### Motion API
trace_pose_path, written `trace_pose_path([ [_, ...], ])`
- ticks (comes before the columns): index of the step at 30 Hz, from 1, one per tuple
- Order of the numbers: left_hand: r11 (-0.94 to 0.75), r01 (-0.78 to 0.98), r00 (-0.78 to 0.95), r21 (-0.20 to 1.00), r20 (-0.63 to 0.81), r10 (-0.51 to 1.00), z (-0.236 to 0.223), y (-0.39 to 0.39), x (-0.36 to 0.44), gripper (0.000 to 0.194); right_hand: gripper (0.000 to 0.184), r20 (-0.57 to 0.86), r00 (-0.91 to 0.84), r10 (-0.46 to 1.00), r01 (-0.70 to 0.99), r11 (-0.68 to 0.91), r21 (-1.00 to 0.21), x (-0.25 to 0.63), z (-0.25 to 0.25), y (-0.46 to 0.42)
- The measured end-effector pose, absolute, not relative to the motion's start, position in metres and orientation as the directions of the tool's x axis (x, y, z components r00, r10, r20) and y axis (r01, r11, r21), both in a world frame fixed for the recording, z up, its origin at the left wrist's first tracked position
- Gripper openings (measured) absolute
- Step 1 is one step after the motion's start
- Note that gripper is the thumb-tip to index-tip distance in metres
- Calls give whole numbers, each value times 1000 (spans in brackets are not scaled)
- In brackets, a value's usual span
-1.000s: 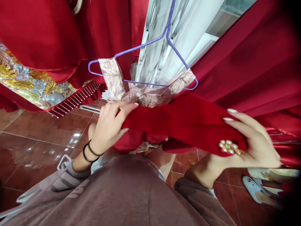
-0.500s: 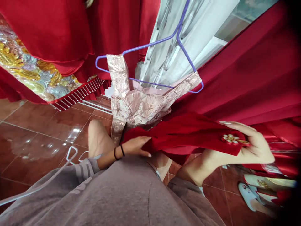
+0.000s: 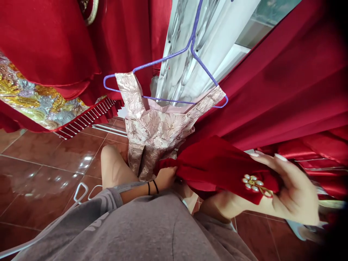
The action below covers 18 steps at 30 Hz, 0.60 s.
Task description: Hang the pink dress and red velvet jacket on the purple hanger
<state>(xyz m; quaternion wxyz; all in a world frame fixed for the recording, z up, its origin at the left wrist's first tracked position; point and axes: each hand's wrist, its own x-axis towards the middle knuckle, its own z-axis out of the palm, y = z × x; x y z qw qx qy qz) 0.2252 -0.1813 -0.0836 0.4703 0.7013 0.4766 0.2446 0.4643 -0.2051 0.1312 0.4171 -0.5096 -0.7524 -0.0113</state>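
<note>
A red velvet garment stretches across my lap between both hands. On its right end sits a flower of white pearls with a gold loop. My right hand grips that end, fingertips along its upper edge; part of the grip is hidden by the cloth. At the other end, my left hand, with black bands at the wrist, has its fingers closed on the velvet. Just beyond hangs a pale pink brocade dress on a purple hanger, its lower part partly behind the velvet.
Red cloth hangs along the right. More red garments and a gold-and-silver beaded panel with fringe hang at left. A white hanger is by my left knee. Brown tiles cover the floor.
My left hand has closed on the velvet, where its fingers were stretched out before. My right hand and the pearl flower sit lower in view. The hanger and dress appear shifted left.
</note>
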Motion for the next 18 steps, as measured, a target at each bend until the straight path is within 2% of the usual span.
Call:
trace_pose_path([
  [2,-120,408,363,905,-41,931,-83,-171,208,21,64,719,9,695,768,456,-450,456,128,-197],
  [4,-163,405,280,900,48,959,-75,-157,182,19,51,865,292,408,800,392,-455,446,121,-184],
  [5,-176,416,231,892,84,969,-68,-149,166,17,47,885,393,249,809,363,-461,443,115,-176],
  [6,-173,443,185,880,99,978,-58,-142,150,16,45,882,445,152,814,341,-470,442,107,-169],
  [7,-155,468,139,870,101,985,-47,-136,136,18,44,876,458,149,819,312,-481,444,98,-163],
  [9,-127,483,90,866,96,991,-25,-126,113,27,40,838,464,288,828,195,-526,451,78,-156],
  [12,-115,422,158,899,52,986,-8,-122,110,33,34,698,538,473,768,65,-637,455,54,-152],
  [15,-79,371,373,925,-70,925,-30,-134,144,34,34,629,609,483,661,129,-740,438,53,-156],
  [18,-103,359,559,928,-125,820,-78,-159,192,72,37,696,603,389,657,254,-710,410,74,-169],
])
